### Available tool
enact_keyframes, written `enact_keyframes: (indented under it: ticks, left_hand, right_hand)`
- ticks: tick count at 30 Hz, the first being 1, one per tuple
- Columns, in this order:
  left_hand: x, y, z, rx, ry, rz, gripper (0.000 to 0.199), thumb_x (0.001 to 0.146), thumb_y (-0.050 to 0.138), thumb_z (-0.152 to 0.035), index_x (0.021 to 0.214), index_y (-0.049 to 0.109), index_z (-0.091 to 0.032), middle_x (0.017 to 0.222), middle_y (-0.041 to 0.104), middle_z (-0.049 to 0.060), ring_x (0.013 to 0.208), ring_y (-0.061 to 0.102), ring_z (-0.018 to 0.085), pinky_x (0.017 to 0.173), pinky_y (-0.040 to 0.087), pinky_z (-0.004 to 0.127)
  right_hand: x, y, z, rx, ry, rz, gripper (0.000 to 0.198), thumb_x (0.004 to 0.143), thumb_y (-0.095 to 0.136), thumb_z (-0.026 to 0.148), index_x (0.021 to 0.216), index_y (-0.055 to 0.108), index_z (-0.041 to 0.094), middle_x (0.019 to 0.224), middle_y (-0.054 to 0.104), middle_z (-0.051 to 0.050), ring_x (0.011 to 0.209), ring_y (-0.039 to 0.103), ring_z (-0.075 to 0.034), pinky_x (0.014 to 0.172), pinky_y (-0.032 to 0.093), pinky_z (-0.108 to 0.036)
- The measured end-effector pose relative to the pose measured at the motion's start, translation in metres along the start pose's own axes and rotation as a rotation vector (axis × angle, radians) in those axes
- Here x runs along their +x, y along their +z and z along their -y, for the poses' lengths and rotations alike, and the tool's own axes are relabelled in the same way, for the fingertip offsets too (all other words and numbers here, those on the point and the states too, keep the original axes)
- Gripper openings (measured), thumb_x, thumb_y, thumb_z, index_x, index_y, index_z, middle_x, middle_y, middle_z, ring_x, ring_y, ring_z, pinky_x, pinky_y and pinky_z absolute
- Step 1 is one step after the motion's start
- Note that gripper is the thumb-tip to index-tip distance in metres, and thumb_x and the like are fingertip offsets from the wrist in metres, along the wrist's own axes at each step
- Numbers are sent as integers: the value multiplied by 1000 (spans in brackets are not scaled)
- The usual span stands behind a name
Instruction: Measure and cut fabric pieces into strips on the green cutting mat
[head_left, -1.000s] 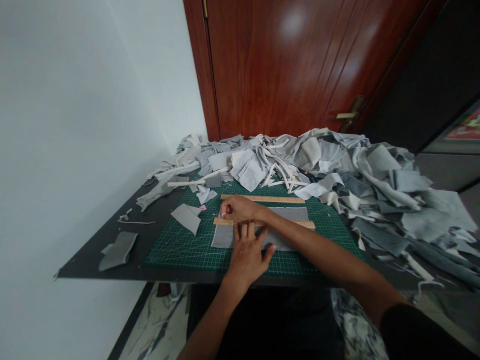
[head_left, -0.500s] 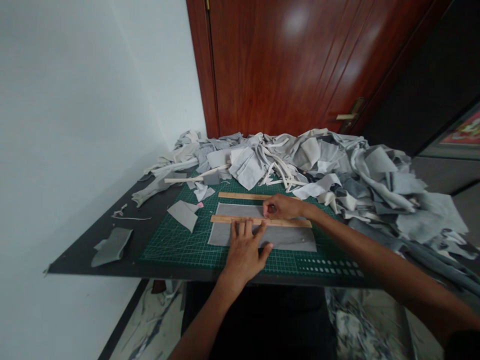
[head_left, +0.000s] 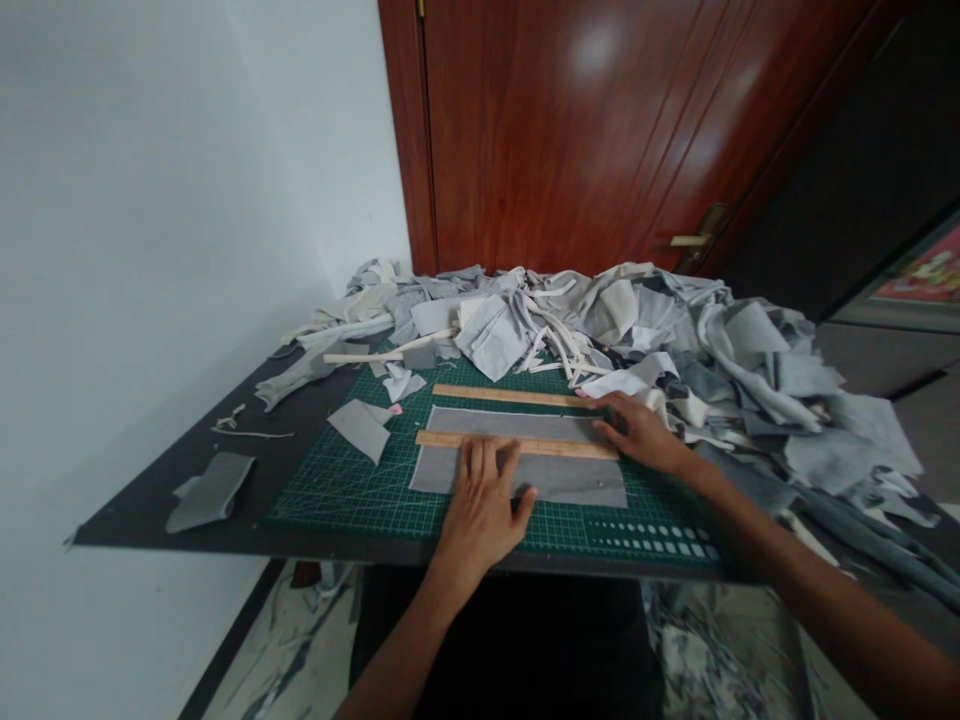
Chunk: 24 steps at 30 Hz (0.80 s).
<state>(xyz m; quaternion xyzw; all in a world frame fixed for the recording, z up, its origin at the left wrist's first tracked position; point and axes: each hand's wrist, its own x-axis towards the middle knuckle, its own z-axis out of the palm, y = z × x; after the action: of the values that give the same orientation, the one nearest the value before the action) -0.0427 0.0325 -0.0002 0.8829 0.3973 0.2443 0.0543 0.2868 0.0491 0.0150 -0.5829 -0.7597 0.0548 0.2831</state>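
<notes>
A wooden ruler [head_left: 555, 446] lies across a grey fabric piece [head_left: 495, 424] on the green cutting mat [head_left: 315, 500]. My left hand [head_left: 484, 500] presses flat on the ruler and cloth, fingers spread toward the far side. At the fabric's right end is my right hand [head_left: 641, 432], its thumb and fingers apart over the cloth. Its fingertips are by the right end of a second wooden ruler [head_left: 502, 396], which lies just beyond the cloth. A small pink spot [head_left: 582, 393] shows at those fingertips; what it is I cannot make out.
Heaped grey and white fabric scraps [head_left: 495, 335] line the far side and right of the dark table [head_left: 150, 525]. On the left lie a pale scrap [head_left: 360, 430], a folded grey piece [head_left: 214, 492] and a thin cord [head_left: 251, 434]. A wooden door [head_left: 555, 150] stands behind.
My right hand has moved right, from the middle of the ruler to the fabric's right end, and its pinched fingers have opened. My left hand stays on the ruler. The view has shifted slightly.
</notes>
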Motion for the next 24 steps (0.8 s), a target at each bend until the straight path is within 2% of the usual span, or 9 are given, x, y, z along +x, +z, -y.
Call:
enact_keyframes:
  ticks: [2,4,6,8,12,20,24]
  left_hand:
    - [0,-2,-1,3,-6,-20,58,100,61,-39,151,44,-17,146,49,16,146,39,36,128,23,63]
    - [0,-2,-1,21,-14,-22,59,99,62,-38,151,44,-15,147,48,16,147,37,36,128,19,65]
    - [0,-2,-1,38,-23,-22,52,100,60,-37,147,48,-16,143,52,16,144,42,36,128,19,66]
    - [-2,-2,-1,42,-32,-43,40,103,55,-34,139,54,-17,133,57,13,135,49,34,126,25,66]
    - [-7,-3,-1,7,-33,-53,24,105,48,-25,124,62,-21,122,60,10,120,55,30,110,48,54]
    - [-11,-4,0,-12,-35,-60,25,104,49,-20,124,65,-23,118,62,8,117,56,29,108,48,51]
    - [-11,-5,0,-36,-22,-40,24,105,47,-19,121,65,-21,119,61,8,116,56,28,105,50,48]
  right_hand:
    - [-9,13,18,9,-95,82,29,99,58,38,119,69,21,123,69,-14,113,67,-28,102,53,-45]
    - [-16,21,33,1,-122,113,25,100,60,38,116,70,22,118,70,-13,114,66,-28,104,52,-46]
    - [-21,24,42,-3,-120,119,24,100,62,38,115,71,22,113,70,-13,110,66,-28,100,53,-45]
    - [-25,23,46,15,-112,125,21,99,64,37,113,72,24,111,71,-12,108,67,-27,99,54,-45]
    - [-37,14,48,65,-94,168,19,98,65,37,111,71,26,112,71,-11,109,66,-27,98,55,-44]
    - [-51,13,53,102,-72,189,18,100,61,35,113,68,25,113,69,-11,110,65,-26,100,53,-41]
    - [-46,10,59,76,-63,236,12,93,65,28,104,64,24,104,69,-10,100,66,-25,88,55,-38]
